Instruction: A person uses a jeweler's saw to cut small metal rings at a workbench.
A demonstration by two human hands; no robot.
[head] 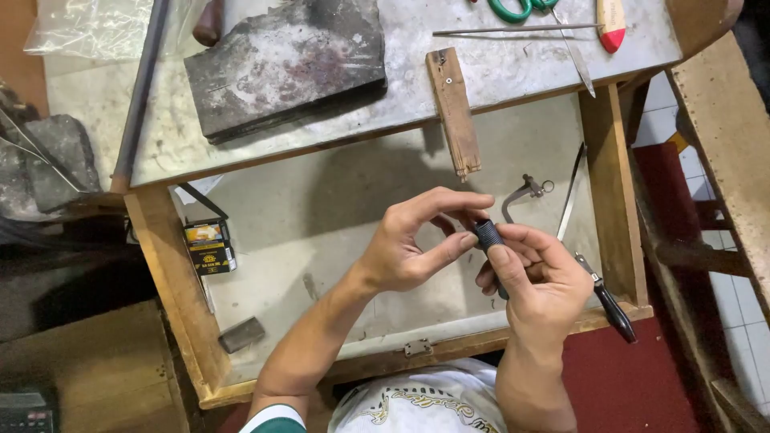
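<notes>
- The workbench (513, 76) runs across the top of the frame, grey and scuffed. Below it a wooden pull-out tray (172, 297) fills the middle, and that's where everything is going on.
- A dark charred block (281, 64) sits upper left on the bench top, nowhere near the hands. A slotted wooden bench pin (454, 112) sticks down from the bench edge at upper centre, and nothing is resting on it.
- Left hand (417, 240), centre frame: thumb and forefinger are pinched onto the top end of a small black ribbed handle (487, 234), with the other fingers arched above it.
- Right hand (533, 281), just right of centre, is wrapped around the lower part of that same handle, thumb lying along it. So both hands are on the one tool, held up over the tray.
- My read: early days, looks like setting up the tool rather than using it. I can't make out any workpiece.
- A metal saw frame (593, 277) lies along the tray's right side, untouched.
- Smaller stuff: a little yellow and black box (208, 247) on the tray's left, and a small dark block (241, 334) lower left.
</notes>
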